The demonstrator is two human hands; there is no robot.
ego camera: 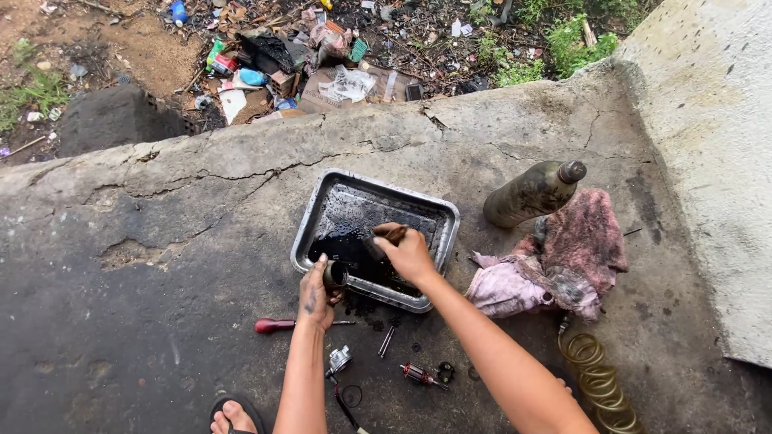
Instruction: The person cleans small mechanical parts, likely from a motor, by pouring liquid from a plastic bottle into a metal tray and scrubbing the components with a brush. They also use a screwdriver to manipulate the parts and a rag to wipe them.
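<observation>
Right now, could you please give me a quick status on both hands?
Left hand holds small cylinder. Right hand holds brush over metal tray. Nothing blocking.

Bystander items on and past the slab, as I log them

I count a red-handled screwdriver [277, 325] lying on the concrete [161, 265] near the front edge, with a small metal fitting [340, 358], a black ring [351, 395], a thin pin [387, 341] and a wound armature [420, 374] scattered just to its right. A grimy bottle [532, 193] lies tilted against a pink rag [563, 257], which is bunched well right of centre. Below the rag I note a brass-coloured coil spring [599, 382]. A sandalled foot [235, 416] shows at the bottom edge. Beyond the cracked slab I see litter [305, 56], weeds [563, 44] and a dark rock [112, 119].
</observation>
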